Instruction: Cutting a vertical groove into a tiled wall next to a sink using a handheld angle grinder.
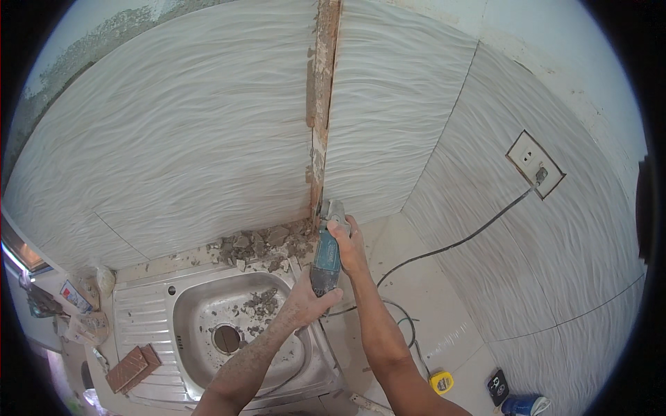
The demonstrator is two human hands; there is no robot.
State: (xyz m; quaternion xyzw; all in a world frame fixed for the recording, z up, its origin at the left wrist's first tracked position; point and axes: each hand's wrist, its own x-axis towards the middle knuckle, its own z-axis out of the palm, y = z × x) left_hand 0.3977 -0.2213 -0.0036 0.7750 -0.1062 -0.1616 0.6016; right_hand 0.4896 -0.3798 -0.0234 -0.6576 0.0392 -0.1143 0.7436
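two hands work one power tool: the left hand point(305, 301) has its fingers wrapped round the rear of a teal angle grinder point(327, 255), and the right hand point(352, 248) has its fingers closed near the grey head. the grinder is at the foot of a bare vertical strip point(320, 145) between pale wavy wall tiles point(208, 139), just above the tabletop point(433, 267). the step in hand looks like cutting or grinding along that strip's lower end; the disc is too hidden to tell if it touches. the next move probably calls for a firm two-handed hold, with the black cord point(479, 234) kept clear. broken rubble point(260, 243) lies behind the steel sink point(135, 312). small markings show on the grinder's body and the yellow tape measure point(440, 382); a packet point(75, 297) at left carries coloured print, too small to read.
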